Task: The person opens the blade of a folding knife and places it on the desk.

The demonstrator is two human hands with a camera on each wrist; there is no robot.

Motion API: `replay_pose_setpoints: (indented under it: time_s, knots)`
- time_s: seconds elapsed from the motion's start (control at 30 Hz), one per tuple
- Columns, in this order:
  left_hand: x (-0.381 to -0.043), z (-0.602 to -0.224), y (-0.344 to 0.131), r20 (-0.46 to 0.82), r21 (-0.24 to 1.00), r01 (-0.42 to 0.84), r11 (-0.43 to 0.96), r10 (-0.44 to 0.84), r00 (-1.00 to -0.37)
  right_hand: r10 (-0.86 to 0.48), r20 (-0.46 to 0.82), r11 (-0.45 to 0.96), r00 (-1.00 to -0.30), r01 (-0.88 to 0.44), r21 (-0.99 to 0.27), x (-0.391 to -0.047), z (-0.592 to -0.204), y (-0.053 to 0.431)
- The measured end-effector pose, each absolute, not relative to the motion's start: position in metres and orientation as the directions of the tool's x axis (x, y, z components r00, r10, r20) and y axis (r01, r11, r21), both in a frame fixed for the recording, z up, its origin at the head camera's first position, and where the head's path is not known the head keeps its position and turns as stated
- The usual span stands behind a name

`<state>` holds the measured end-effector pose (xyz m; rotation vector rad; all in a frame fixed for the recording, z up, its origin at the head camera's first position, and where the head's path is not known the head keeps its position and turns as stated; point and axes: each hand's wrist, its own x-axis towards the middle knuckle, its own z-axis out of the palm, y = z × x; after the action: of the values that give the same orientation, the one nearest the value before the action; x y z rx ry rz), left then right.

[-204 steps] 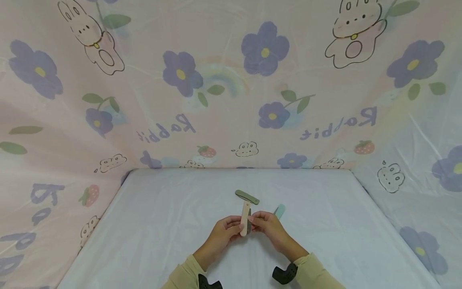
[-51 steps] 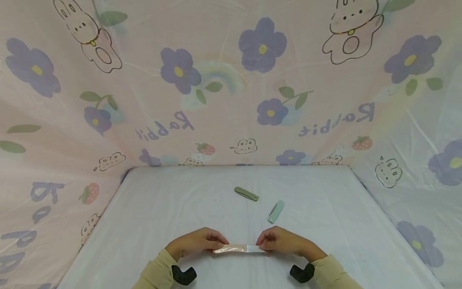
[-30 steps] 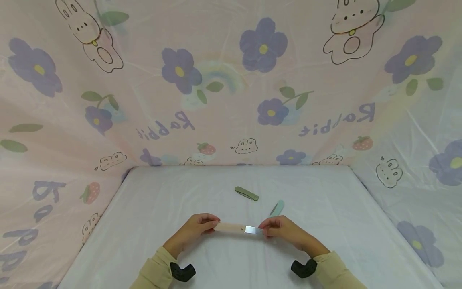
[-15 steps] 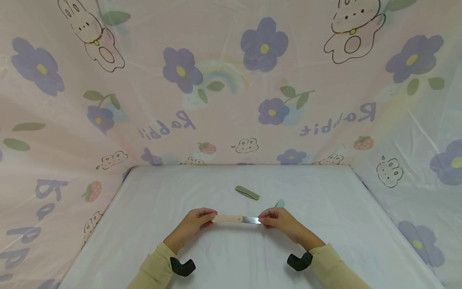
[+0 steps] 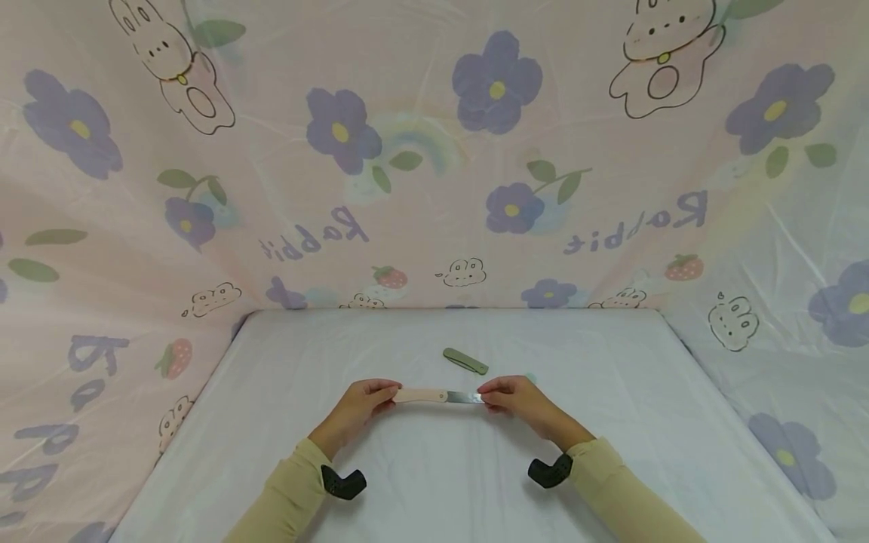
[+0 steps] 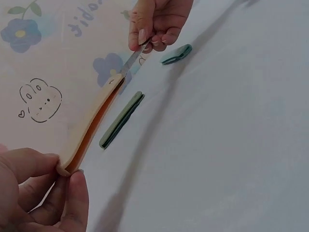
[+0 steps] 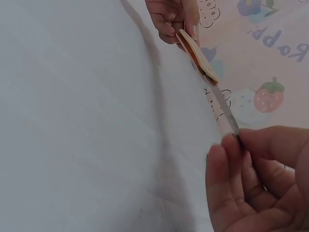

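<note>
Between both hands a folding knife is stretched out straight, its cream handle to the left and its metal blade to the right. My left hand pinches the handle's end between thumb and fingers. With thumb and fingertips my right hand pinches the blade near its tip, which the fingers hide. The left wrist view shows the hollow slot along the handle. The knife is held above the table, its shadow falling on the cloth below.
An olive green folded knife lies just beyond the held one. A mint green folded knife lies to its right, mostly hidden by the right hand in the head view. White cloth covers the table; printed curtains enclose its back and sides.
The cream knife, earlier upright in both hands, was turned level with its blade drawn straight out. Both hands then carried it away from the body and slightly left, covering most of the mint knife.
</note>
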<state>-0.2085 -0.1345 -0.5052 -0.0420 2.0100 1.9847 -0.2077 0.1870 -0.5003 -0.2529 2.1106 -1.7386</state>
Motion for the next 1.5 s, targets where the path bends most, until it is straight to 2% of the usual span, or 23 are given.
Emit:
replay_pose_setpoints:
  time_s: [0.27, 0.47, 0.67, 1.2, 1.5]
  knots:
    - [-0.217, -0.504, -0.137, -0.242, 0.970, -0.239, 0.036, 0.151, -0.958, -0.395, -0.133, 0.187, -0.909, 0.062, -0.980, -0.219, -0.503, 0.176]
    - [-0.228, -0.515, -0.137, -0.203, 0.979, -0.200, 0.037, 0.108, -0.973, -0.354, -0.129, 0.268, -0.926, 0.032, -0.963, -0.229, -0.511, 0.173]
    - [-0.234, -0.518, -0.134, -0.190, 0.980, -0.183, 0.077, 0.112, -0.975, -0.294, -0.165, 0.319, -0.941, 0.066, -0.946, -0.237, -0.516, 0.172]
    - [-0.234, -0.512, -0.134, -0.250, 0.966, -0.237, 0.108, 0.132, -0.959, -0.272, -0.179, 0.331, -0.945, 0.082, -0.940, -0.240, -0.515, 0.172]
    - [-0.232, -0.512, -0.135, -0.207, 0.973, -0.188, 0.135, 0.146, -0.967, -0.242, -0.184, 0.332, -0.953, 0.097, -0.938, -0.236, -0.513, 0.169]
